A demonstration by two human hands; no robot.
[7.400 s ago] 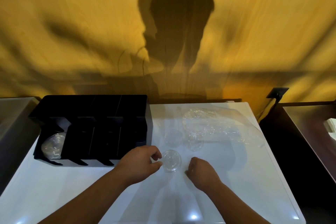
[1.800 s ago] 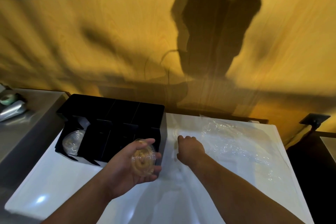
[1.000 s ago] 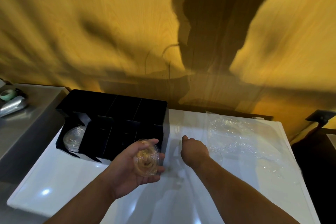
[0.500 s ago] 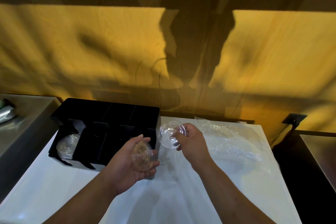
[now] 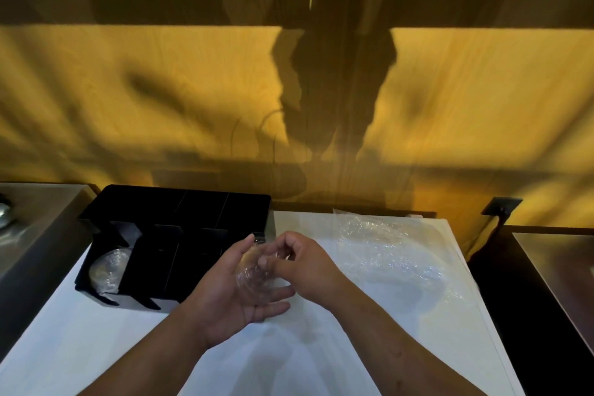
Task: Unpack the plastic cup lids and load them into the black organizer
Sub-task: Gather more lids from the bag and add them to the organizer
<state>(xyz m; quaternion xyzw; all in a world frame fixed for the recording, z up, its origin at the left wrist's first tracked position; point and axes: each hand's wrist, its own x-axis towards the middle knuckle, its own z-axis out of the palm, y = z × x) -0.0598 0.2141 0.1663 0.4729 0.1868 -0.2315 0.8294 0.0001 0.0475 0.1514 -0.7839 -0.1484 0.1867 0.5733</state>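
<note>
Clear lids (image 5: 254,280) now together in curled grip of left hand (image 5: 229,297), pinch of right hand (image 5: 305,262) newly on them.

White table (image 5: 96,347) bears black organizer (image 5: 180,235) (left) and crumpled wrap (image 5: 385,251).

Count of clear lids (image 5: 254,281) in left hand (image 5: 225,302) unclear; metal object (image 5: 4,215) cut at edge.
</note>
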